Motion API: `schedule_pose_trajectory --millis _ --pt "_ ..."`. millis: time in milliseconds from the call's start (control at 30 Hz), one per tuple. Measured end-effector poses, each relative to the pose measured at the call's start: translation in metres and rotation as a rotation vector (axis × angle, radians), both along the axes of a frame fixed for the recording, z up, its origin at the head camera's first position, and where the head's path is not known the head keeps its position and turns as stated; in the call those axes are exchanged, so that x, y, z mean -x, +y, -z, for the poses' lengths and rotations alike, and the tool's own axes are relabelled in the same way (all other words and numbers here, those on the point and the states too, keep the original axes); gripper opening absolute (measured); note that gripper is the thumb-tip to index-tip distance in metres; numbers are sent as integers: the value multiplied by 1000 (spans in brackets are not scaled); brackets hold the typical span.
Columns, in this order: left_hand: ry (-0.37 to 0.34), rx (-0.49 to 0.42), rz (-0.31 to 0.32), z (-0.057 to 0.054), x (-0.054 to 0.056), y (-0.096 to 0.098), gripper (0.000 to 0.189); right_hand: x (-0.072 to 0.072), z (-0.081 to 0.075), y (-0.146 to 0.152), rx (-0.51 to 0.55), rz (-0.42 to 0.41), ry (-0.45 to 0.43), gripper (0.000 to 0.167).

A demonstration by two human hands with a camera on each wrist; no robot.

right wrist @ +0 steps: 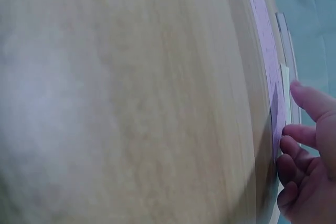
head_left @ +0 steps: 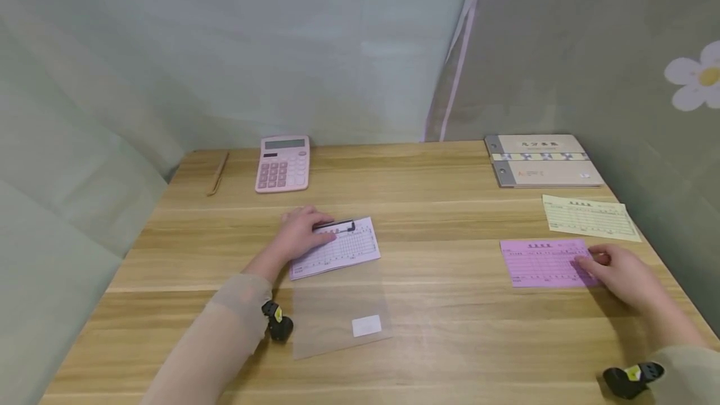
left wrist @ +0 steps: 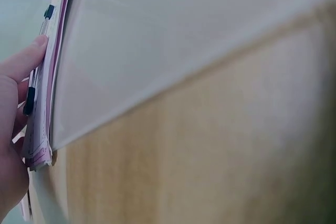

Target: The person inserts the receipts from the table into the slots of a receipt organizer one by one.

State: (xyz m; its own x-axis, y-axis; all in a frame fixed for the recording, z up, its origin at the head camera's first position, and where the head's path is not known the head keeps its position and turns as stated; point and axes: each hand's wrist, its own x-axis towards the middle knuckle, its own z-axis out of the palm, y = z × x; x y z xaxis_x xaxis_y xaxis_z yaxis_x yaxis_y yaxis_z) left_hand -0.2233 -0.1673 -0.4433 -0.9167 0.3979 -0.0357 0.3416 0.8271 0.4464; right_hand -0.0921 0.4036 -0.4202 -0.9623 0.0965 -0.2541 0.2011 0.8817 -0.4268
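Note:
My left hand grips the top left of a clear clipboard, its thumb lying by the wire clip with black ends. Beneath that clip is a stack of printed white forms, with pink-purple sheets showing at the edge in the left wrist view. My right hand is at the right edge of a purple printed slip, fingers loosely bent. In the right wrist view the thumb stands raised, while fingertips are right at the slip. The slip lies flat on the table.
Behind the purple slip lies a yellow printed slip, and farther back a binder-like booklet. A pink calculator sits at the back left beside a thin brown stick-like item. Curtains hang behind the wooden table.

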Motion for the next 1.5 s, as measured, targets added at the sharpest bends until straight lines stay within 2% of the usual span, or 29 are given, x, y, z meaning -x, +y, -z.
schedule_pose_trajectory --millis 133,433,567,800,900,1267,1500 --pt "23 0 6 1 -1 0 42 3 1 -7 4 -12 20 82" --pt "34 2 12 0 -1 1 43 4 2 -16 78 17 28 70" --pt "34 5 13 0 0 1 43 6 1 -20 112 26 42 72" --pt "31 2 12 -2 -1 1 42 10 -5 -37 168 -31 148 66" --pt "28 9 12 -2 -1 1 43 13 -7 -46 216 -48 162 61" --pt "19 20 3 -1 -1 1 43 30 -15 -88 338 -113 183 46" --pt "11 22 4 -3 -1 2 42 43 -11 -112 443 -119 196 40"
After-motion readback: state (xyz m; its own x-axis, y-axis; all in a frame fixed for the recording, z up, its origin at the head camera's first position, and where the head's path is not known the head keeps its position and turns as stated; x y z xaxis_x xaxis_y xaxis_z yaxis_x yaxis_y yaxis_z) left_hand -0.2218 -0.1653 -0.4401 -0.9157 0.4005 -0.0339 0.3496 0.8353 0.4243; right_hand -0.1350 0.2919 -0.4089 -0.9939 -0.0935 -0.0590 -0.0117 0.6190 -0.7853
